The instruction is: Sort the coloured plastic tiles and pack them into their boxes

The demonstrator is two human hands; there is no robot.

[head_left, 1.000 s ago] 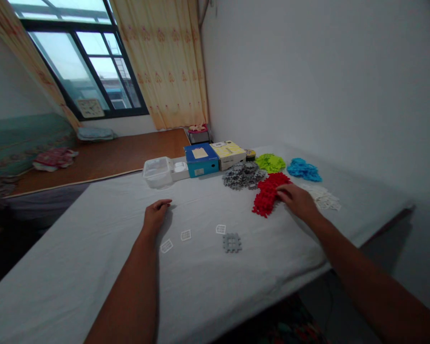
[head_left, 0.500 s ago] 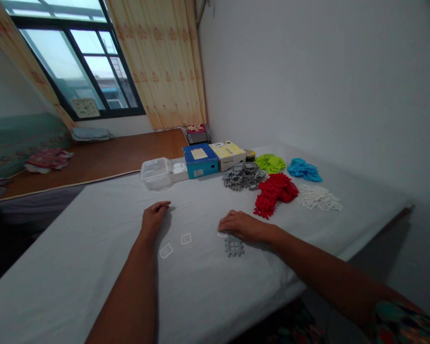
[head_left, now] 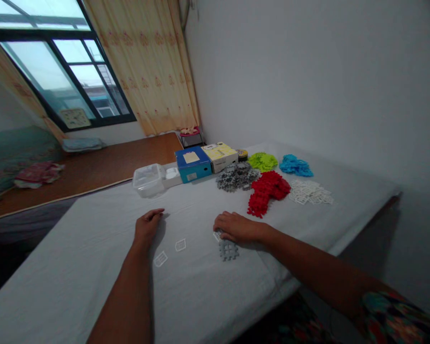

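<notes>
**Item 1. Left hand** [head_left: 147,225]: palm down on the white tablecloth [head_left: 93,267], forearm laid along it. The fingers are loosely curled and hold nothing. It appears to rest there as a brace.

**Item 2. Right hand** [head_left: 236,227]: palm down, fingers stretched fairly flat toward the table's middle. The tips cover a white square tile [head_left: 217,235], of which only an edge shows. Whether the fingers pinch the tile or merely press on it cannot be told.

**Item 3. Grey lattice tile** [head_left: 228,249]: flat on the cloth, just beside the right hand on its near side. It touches or almost touches the white square tile, and the pair looks deliberately kept together.

**Item 4. Second white tile** [head_left: 180,245] and **third white tile** [head_left: 161,258]: flat and apart from each other. They lie between the two hands, nearer the left wrist, probably set down singly so each is easy to lift.

**Item 5. Heaps at the far right:** grey pile [head_left: 236,175], red pile [head_left: 265,191], green pile [head_left: 261,161], blue pile [head_left: 294,165] and white pile [head_left: 310,192].
- Each heap holds one colour, and neighbouring heaps sit close together.
- They are presumably sorted so, on the right hand's side.

**Item 6. Containers along the far edge:** blue box [head_left: 192,163], yellow box [head_left: 219,155], clear plastic tub [head_left: 148,179] and round tin [head_left: 241,154]. They stand in a row, seemingly pushed back to leave the cloth in front free.
</notes>
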